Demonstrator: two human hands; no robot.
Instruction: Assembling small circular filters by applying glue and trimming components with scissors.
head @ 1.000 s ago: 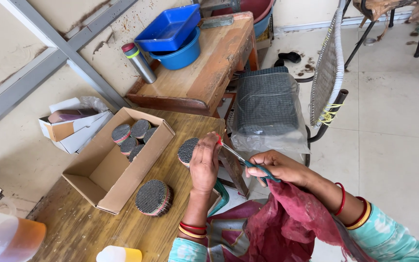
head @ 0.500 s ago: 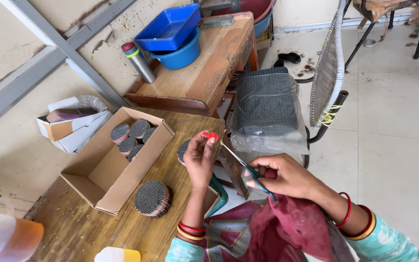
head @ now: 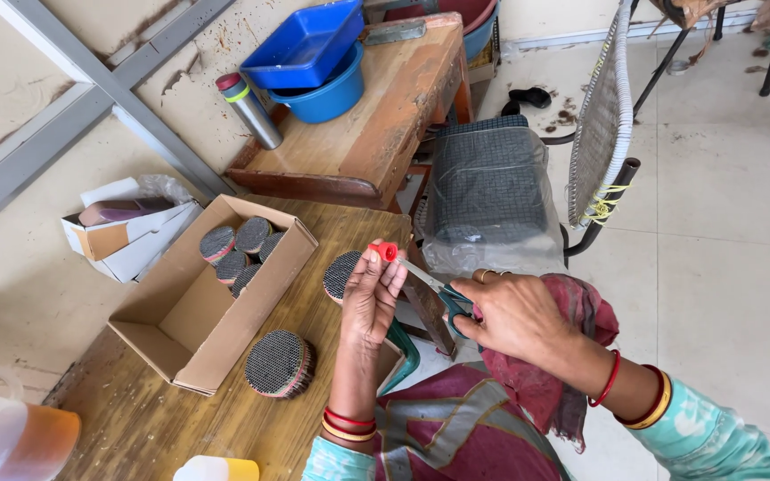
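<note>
We see a wooden table (head: 225, 419) running up the left of the view, with a second, reddish bench (head: 376, 134) beyond it. On the bench sit a blue tub (head: 327, 93) with a blue tray (head: 300, 44) stacked on it, and a steel bottle (head: 249, 109) just beside them. To the right stands a woven chair (head: 601, 125), and in front of it a dark mesh bundle wrapped in clear plastic (head: 490, 191).

On the table we find an open cardboard box (head: 193, 325) holding several round discs (head: 235, 249) at its far end. A smaller white carton (head: 122, 236) lies beside it against the wall. One disc stack (head: 278, 363) rests on the table just in front of the box, and another disc (head: 342, 273) lies behind the raised left hand.

The left hand (head: 369, 298) is lifted upright over the table edge, fingers closed, pinching a small red piece (head: 386, 251) at its fingertips. The right hand (head: 514, 313) is closed around the green handles of scissors (head: 434, 289), whose blades point toward the red piece and reach just beside it. A red cloth (head: 572, 312) lies draped under the right wrist.
</note>
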